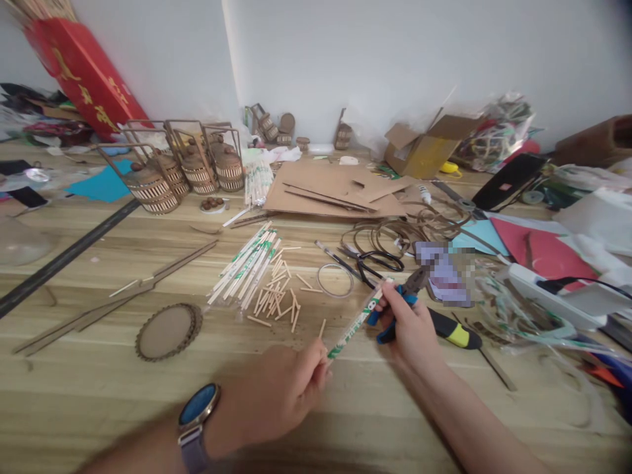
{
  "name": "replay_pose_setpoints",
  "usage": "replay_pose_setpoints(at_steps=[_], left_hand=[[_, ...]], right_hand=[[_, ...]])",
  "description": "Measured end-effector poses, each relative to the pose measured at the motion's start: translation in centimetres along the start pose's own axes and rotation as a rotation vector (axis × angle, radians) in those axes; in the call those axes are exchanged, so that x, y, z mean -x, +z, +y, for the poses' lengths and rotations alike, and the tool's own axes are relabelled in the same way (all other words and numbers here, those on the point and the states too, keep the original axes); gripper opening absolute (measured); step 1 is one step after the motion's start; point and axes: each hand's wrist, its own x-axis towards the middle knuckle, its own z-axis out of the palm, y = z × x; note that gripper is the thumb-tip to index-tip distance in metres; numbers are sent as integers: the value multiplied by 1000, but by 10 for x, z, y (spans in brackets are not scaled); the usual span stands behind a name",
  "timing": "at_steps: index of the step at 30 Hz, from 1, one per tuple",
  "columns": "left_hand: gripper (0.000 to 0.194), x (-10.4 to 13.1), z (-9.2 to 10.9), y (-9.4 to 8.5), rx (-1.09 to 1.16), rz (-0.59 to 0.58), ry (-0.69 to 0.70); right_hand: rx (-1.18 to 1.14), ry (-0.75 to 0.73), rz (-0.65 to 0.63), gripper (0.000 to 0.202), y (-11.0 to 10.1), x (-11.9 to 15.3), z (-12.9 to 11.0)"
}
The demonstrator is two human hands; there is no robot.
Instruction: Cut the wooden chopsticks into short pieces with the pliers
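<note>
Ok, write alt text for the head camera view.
The left hand and right hand hold a wrapped stick between them over a wooden table, pliers at the right hand. Beyond lie more wrapped sticks and short bare sticks; handled baskets stand farther back on the left.

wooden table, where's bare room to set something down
Near left, the table is bare this side of the round disc, left of the watch; a smaller patch separates disc from left hand. Crowded around the right hand: pliers, scissors, coiled strips.
</note>
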Motion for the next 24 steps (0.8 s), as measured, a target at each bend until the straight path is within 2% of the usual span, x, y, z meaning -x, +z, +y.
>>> replay_pose_setpoints(at_steps=[4,7,9,12,14,16,18,20,22,24], left_hand=[[23,-1,2,8,-45,54,-22],[23,-1,3,15,-50,70,-69],[21,0,4,20,-19,64,-67],[15,0,4,21,100,68,1],[23,-1,2,18,213,115,30],[30,-5,-3,11,364,254,-21],[32,-11,-10,4,662,409,-102],[38,-18,-15,-3,980,446,-128],[41,-23,-18,-7,1133,507,-144],[42,-26,-18,-9,1195,570,-155]], right_hand=[[139,32,-48,46,10,25,11],[369,17,-247,51,20,47,10],[368,0,-339,49,25,54,6],[238,70,-407,40,24,53,-2],[220,102,-437,37,19,48,-7],[321,94,-523,36,16,44,-12],[462,86,-662,34,15,44,-15],[562,86,-784,31,17,46,-16],[626,73,-825,28,20,50,-16],[686,48,-820,26,22,52,-18]])
